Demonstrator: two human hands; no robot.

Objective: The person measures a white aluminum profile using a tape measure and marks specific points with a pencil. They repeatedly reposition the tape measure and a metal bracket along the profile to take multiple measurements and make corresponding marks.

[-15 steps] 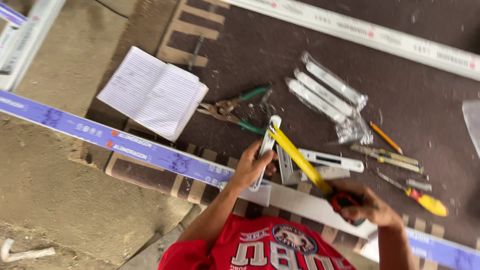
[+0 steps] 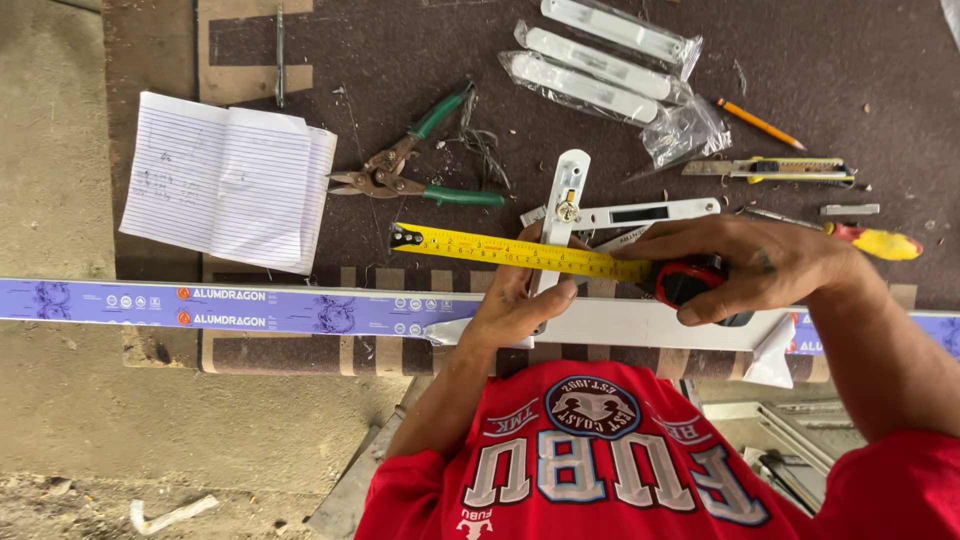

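Yellow tape (image 2: 510, 250) runs out flat from a red and black tape measure case (image 2: 690, 283), which the right hand (image 2: 745, 265) grips with its fingers closed over the top. The blade crosses over a white handle plate (image 2: 562, 200) that stands on end across a long aluminium profile (image 2: 240, 307). The left hand (image 2: 520, 305) pins that plate down, its fingers curled around the plate's lower end, thumb beside it. The profile lies crosswise on the dark worktop (image 2: 400, 60), wrapped in blue printed film except for the bare white stretch under both hands.

A second white plate (image 2: 640, 213) lies flat just behind the upright one, partly hidden by the right hand. Further back rest three bagged white handles (image 2: 600, 60) in clear plastic, side by side. One pair of green-handled tin snips (image 2: 410, 170) lies open near the tape's hook end, with a tangle of dark wire beside it. One open lined notebook (image 2: 230, 180) sits to the left of the snips. To the right are one orange pencil (image 2: 760, 123), one yellow utility knife (image 2: 770, 168), and one yellow-handled screwdriver (image 2: 875, 242), its shaft partly behind the right wrist. A thin metal rod (image 2: 279, 55) lies at the far left edge of the worktop.
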